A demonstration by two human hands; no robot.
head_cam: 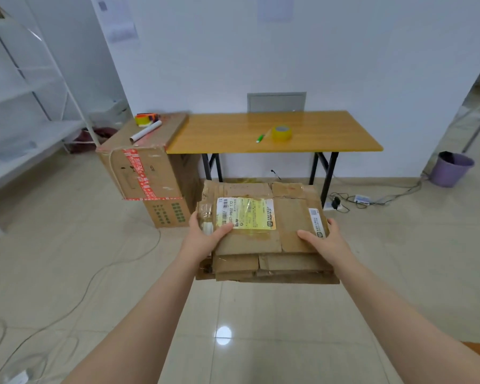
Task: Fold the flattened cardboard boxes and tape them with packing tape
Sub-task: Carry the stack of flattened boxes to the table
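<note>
Flattened cardboard boxes (263, 239): stack held level above floor (94, 273), long axis side to side. Gripped at both short ends, left hand (203, 236), right hand (326, 241), fingers (306, 235) curled round edges. Desk (233, 131) straight ahead, well apart.

Table (219, 128) with tape roll (281, 133) and pen (260, 138)

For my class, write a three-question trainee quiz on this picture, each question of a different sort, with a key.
1. True or false: the left hand and right hand together hold the stack of flattened cardboard boxes off the floor.
2. Where does the yellow packing tape roll sit? A: on the floor. B: on the wooden table. C: on the metal shelf.
3. Fill in: the bin on the floor at far right is ____ in colour.

Key: 1 true; 2 B; 3 purple.
</note>
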